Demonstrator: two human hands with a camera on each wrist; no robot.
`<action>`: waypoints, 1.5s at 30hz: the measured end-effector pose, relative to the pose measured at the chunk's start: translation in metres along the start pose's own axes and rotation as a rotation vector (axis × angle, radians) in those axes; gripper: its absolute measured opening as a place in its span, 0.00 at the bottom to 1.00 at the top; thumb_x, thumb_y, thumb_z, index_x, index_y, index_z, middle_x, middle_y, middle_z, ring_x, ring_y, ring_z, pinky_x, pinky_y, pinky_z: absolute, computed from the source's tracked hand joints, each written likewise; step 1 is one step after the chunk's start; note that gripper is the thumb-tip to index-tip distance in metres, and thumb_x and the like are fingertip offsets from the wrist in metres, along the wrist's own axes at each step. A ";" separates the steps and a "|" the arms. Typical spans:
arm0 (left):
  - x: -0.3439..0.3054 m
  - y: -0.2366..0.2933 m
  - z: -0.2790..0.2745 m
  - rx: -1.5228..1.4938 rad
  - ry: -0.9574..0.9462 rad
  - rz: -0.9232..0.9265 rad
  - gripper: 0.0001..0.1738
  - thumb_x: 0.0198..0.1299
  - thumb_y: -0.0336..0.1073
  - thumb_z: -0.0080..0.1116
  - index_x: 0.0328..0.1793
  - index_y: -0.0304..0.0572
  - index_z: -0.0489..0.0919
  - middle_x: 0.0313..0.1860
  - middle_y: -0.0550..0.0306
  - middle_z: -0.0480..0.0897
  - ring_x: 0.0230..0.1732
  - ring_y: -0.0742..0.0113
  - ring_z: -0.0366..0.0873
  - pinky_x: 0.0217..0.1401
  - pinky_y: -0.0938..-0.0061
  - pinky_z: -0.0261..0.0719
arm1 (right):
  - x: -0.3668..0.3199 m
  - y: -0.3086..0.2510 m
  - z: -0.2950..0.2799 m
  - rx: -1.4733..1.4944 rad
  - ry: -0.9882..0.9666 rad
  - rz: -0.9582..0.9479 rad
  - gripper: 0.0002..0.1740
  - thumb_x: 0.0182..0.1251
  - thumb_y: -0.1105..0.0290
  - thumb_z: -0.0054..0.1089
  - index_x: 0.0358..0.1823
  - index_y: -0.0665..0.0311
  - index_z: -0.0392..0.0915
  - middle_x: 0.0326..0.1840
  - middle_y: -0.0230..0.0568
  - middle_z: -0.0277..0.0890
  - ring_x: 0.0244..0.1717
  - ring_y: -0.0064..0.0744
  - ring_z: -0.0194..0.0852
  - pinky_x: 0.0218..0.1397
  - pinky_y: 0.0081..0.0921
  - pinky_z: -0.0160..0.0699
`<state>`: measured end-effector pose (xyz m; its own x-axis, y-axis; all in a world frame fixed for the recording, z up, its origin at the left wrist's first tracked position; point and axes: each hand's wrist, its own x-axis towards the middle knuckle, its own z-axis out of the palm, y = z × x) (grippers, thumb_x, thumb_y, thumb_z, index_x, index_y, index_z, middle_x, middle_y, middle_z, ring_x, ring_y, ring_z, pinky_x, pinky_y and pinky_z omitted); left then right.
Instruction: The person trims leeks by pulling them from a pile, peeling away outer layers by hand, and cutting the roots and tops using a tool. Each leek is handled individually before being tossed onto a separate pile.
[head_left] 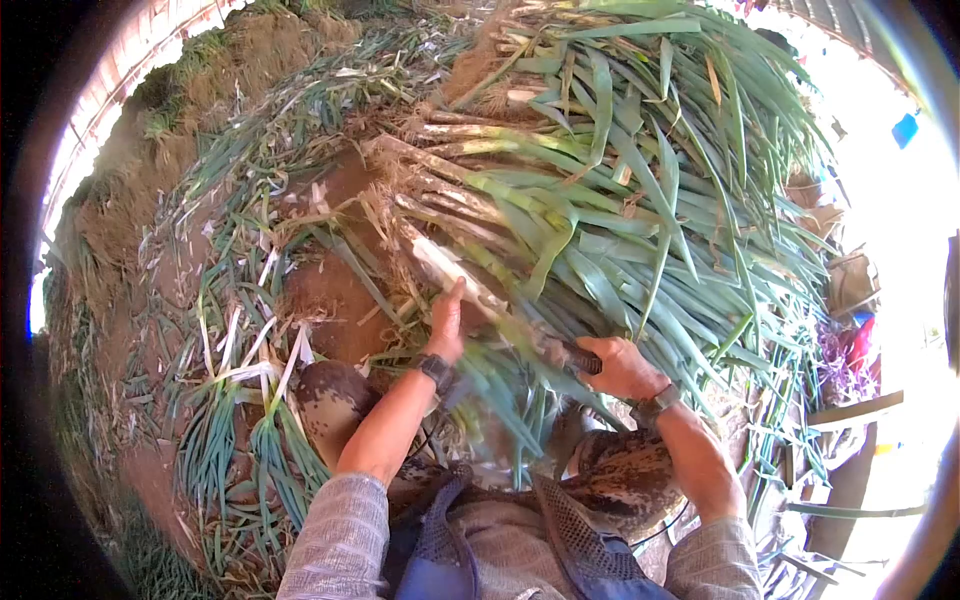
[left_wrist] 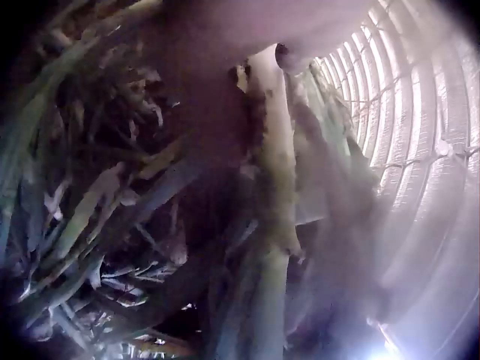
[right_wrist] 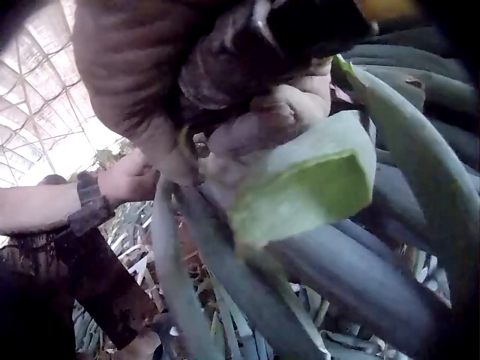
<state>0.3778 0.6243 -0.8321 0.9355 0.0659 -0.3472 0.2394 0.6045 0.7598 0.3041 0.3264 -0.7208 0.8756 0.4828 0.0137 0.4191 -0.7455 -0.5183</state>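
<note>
In the head view my left hand (head_left: 447, 325) grips a leek (head_left: 440, 262) by its pale stalk, roots pointing up and left, green leaves blurred toward my lap. The left wrist view shows the stalk (left_wrist: 277, 150) running down from the blurred hand. My right hand (head_left: 622, 370) holds a dark-handled tool (head_left: 582, 358) beside the leek's leaves. Seen from the right wrist, the fingers curl round the thick dark handle (right_wrist: 225, 64); its working end is hidden. A cut green leaf (right_wrist: 300, 202) lies close below that hand.
A large heap of leeks (head_left: 640, 200) spreads ahead and to the right, roots toward the left. Trimmed leeks (head_left: 235, 410) lie in bunches by my left knee (head_left: 335, 405). Leaf scraps (head_left: 290, 150) litter the brown soil, and a ribbed cover (left_wrist: 420, 135) curves alongside.
</note>
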 end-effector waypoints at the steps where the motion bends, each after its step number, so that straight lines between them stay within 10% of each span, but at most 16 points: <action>1: 0.006 0.001 -0.004 0.004 -0.001 0.004 0.20 0.67 0.50 0.61 0.55 0.44 0.77 0.46 0.57 0.82 0.45 0.64 0.82 0.47 0.63 0.85 | 0.000 -0.007 -0.003 0.033 -0.023 0.019 0.24 0.51 0.66 0.70 0.52 0.63 0.81 0.35 0.54 0.83 0.38 0.55 0.83 0.42 0.43 0.82; 26: 0.059 0.025 0.002 -0.089 -0.176 0.028 0.31 0.63 0.57 0.65 0.60 0.40 0.77 0.52 0.56 0.82 0.55 0.60 0.77 0.62 0.58 0.73 | 0.006 -0.006 0.001 -0.032 0.028 0.001 0.23 0.55 0.63 0.65 0.55 0.56 0.80 0.38 0.54 0.83 0.42 0.56 0.83 0.46 0.47 0.82; 31: 0.056 0.029 0.009 0.566 0.165 0.115 0.26 0.64 0.46 0.66 0.59 0.33 0.78 0.51 0.57 0.83 0.49 0.62 0.77 0.53 0.69 0.74 | 0.007 0.003 0.014 -0.085 -0.045 0.141 0.26 0.52 0.65 0.64 0.55 0.58 0.80 0.38 0.55 0.84 0.42 0.58 0.83 0.47 0.48 0.82; 39: 0.076 -0.012 -0.017 1.096 0.274 0.393 0.22 0.61 0.45 0.62 0.50 0.30 0.81 0.43 0.41 0.85 0.46 0.45 0.83 0.50 0.55 0.76 | 0.012 0.001 0.021 -0.160 -0.146 0.162 0.25 0.51 0.64 0.64 0.53 0.58 0.81 0.35 0.56 0.83 0.40 0.60 0.82 0.46 0.51 0.80; 45: 0.086 -0.038 -0.042 0.728 0.002 0.528 0.18 0.64 0.41 0.58 0.51 0.33 0.81 0.47 0.45 0.83 0.47 0.50 0.82 0.51 0.60 0.76 | 0.013 0.004 0.022 -0.142 -0.076 0.126 0.25 0.50 0.66 0.64 0.54 0.59 0.82 0.35 0.56 0.83 0.39 0.61 0.81 0.47 0.52 0.80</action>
<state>0.4384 0.6400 -0.9141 0.9701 0.1946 0.1453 -0.1152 -0.1576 0.9808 0.3126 0.3394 -0.7413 0.9050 0.4109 -0.1105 0.3419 -0.8568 -0.3860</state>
